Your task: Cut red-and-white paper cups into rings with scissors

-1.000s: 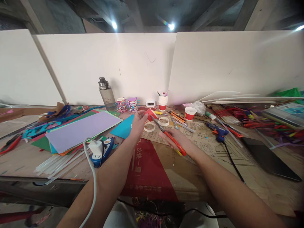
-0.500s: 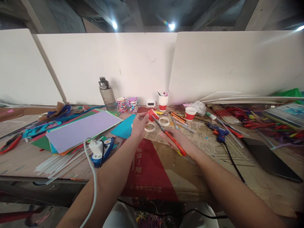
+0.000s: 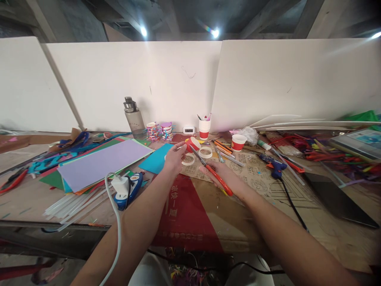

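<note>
My left hand [image 3: 175, 157] is closed on a red-and-white paper cup [image 3: 194, 143], tilted on its side above the cardboard. In my right hand [image 3: 219, 174] is a pair of scissors [image 3: 218, 179] with red-orange handles, its blades reaching the cup's near edge. Whether the blades are biting into the paper I cannot tell. Two pale paper rings lie below: one ring [image 3: 194, 161] next to my left fingers, the other ring [image 3: 205, 147] just right of the cup. A blue paper sheet [image 3: 154, 159] lies left of my left hand.
Behind stand stacked paper cups [image 3: 204, 134] with pens, a small clock [image 3: 189, 130] and a water bottle [image 3: 135, 119]. Right are another cup [image 3: 238, 143], a blue glue gun [image 3: 275, 167] and a dark flat device [image 3: 339, 200]. Left lie coloured sheets [image 3: 104, 163] and a power strip [image 3: 131, 192] with a white cable.
The cup has turned a little in my left hand, and its pale end now faces more to the right. The scissors have barely moved.
</note>
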`<state>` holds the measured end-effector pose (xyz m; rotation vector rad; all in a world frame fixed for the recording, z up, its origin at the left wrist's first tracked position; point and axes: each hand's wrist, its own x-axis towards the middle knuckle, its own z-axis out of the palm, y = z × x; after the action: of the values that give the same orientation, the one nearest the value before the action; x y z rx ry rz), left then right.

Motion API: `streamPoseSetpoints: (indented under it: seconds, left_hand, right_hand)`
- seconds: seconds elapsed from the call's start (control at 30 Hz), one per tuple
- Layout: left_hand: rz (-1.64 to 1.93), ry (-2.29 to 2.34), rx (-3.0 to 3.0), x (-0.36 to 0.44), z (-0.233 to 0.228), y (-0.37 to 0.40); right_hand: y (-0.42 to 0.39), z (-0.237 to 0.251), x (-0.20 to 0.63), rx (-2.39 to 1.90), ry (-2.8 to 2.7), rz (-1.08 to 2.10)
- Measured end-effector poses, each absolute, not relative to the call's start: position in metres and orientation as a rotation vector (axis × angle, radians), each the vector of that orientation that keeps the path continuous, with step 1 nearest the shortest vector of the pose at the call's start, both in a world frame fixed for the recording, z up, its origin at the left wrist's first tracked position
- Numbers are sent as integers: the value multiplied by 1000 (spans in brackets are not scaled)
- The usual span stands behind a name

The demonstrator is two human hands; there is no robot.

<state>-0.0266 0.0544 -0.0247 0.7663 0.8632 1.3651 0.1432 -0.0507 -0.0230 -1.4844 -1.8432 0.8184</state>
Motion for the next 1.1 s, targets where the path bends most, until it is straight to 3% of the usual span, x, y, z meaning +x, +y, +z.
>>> streamPoseSetpoints:
  seconds: [0.47,0.77,1.1]
  left_hand:
    - [1157,789,510,-26,-13,47]
    - [1453,726,757,-22,-13,44]
    - [1592,910,1314,-27,-24,49]
  right_hand:
    - [-49,-24,144,-1491,-1879,756]
    - [-62,-10,135,-1467,-1706,1012]
    - [-61,-16,136,-1388,-1754,946]
